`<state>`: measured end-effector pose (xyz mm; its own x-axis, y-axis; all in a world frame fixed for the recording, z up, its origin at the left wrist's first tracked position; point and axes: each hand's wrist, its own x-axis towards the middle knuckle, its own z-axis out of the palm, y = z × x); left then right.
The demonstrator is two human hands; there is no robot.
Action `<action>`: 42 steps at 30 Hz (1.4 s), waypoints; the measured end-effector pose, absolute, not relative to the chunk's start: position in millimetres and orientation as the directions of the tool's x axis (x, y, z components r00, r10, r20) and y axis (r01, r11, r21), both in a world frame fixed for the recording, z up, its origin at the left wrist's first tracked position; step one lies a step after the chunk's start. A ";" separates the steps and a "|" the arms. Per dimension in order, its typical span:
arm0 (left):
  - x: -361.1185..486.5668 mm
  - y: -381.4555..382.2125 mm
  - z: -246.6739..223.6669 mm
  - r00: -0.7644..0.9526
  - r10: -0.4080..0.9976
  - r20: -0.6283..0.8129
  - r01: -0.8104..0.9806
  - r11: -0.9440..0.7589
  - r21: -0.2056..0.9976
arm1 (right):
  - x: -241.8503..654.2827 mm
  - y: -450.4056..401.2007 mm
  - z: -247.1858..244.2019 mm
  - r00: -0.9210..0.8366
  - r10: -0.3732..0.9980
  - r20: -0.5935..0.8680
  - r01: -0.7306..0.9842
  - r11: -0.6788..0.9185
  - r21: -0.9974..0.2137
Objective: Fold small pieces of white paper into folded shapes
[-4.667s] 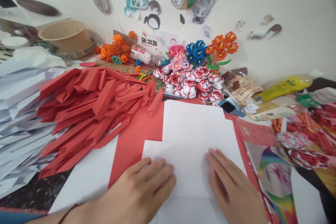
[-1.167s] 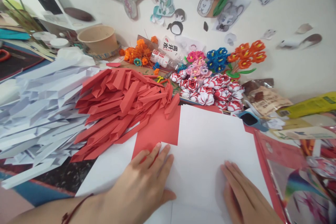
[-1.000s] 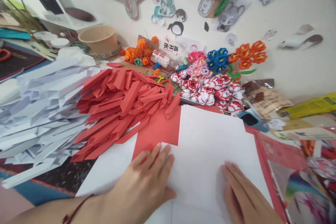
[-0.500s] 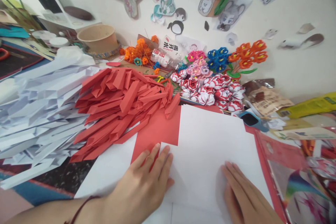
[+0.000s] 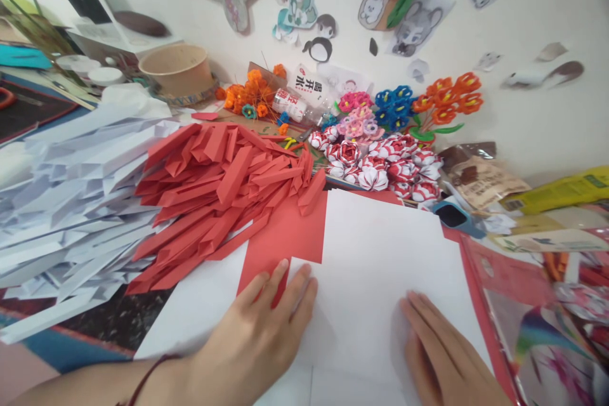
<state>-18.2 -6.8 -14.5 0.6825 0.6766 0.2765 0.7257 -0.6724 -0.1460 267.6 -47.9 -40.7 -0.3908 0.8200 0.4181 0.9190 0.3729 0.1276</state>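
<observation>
Sheet (image 5: 354, 323): white, atop paper stack (image 5: 380, 228) | left hand (image 5: 259, 333): fingers somewhat spread over its left edge | right hand (image 5: 440, 342): fingers pressed together, resting on it | progress, judged: many red strips (image 5: 223, 190), white strips (image 5: 80, 203) folded; this sheet mostly flat, folding apparently unfinished

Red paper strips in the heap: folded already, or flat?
Folded: the red paper strips, heaped beyond the left hand, show creased edges and angled faces.

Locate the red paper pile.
Head view, left of centre: the red paper pile lies right of the white folded pile, beyond the left hand.
</observation>
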 end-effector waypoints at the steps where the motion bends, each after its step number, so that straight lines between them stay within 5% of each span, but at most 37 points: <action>1: -18.4 -6.6 -13.1 0.687 0.674 0.271 0.722 -0.675 -0.152 | 267.2 -47.7 -40.6 -0.385 0.824 0.415 0.921 0.372 0.116; 10: -19.1 -7.5 -10.2 0.698 0.668 0.258 0.714 -0.677 -0.179 | 266.0 -49.6 -40.2 -0.343 0.872 0.349 0.936 0.347 0.052; 15: -18.5 -6.5 -9.6 0.691 0.672 0.265 0.720 -0.672 -0.174 | 258.7 -51.4 -35.3 -0.306 0.926 0.220 0.950 0.281 0.136; 33: -23.7 -7.6 -29.2 0.729 0.639 0.246 0.684 -0.695 -0.223 | 205.1 -40.4 -23.4 -0.434 0.877 0.208 0.853 0.326 0.407; 42: -28.1 -3.6 -15.3 0.735 0.630 0.251 0.672 -0.724 -0.152 | 197.0 -39.4 -23.9 -0.430 0.877 0.214 0.845 0.308 0.437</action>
<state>-28.1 -3.6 -15.3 0.7353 0.6297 0.2506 0.6723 -0.7245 -0.1522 197.0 -39.4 -23.9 -0.4300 0.8772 0.2135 0.8451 0.3078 0.4371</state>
